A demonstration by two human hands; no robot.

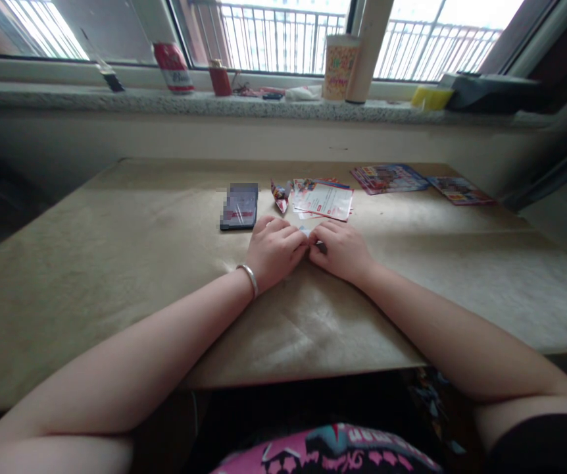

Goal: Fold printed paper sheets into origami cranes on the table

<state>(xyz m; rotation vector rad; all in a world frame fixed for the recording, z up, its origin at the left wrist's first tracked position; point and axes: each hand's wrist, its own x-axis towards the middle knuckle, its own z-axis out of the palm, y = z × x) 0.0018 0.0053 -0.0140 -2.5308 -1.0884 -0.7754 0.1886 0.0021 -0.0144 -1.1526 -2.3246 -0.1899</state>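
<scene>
My left hand (274, 251) and my right hand (340, 249) rest side by side on the brown table (140, 263), fingertips meeting over a small piece of pale paper (306, 232). Only a corner of that paper shows between my fingers; both hands pinch it against the tabletop. A silver bangle circles my left wrist. Just beyond my hands lie a small folded colourful paper shape (280, 195) and a stack of printed leaflets (323, 198). A dark phone (239, 206) lies flat to the left of them.
More colourful leaflets (389, 178) and another leaflet (459, 189) lie at the table's far right. The window sill behind holds a red can (173, 67), a small red container (220, 79), a patterned cup (339, 66) and a yellow sponge (430, 97).
</scene>
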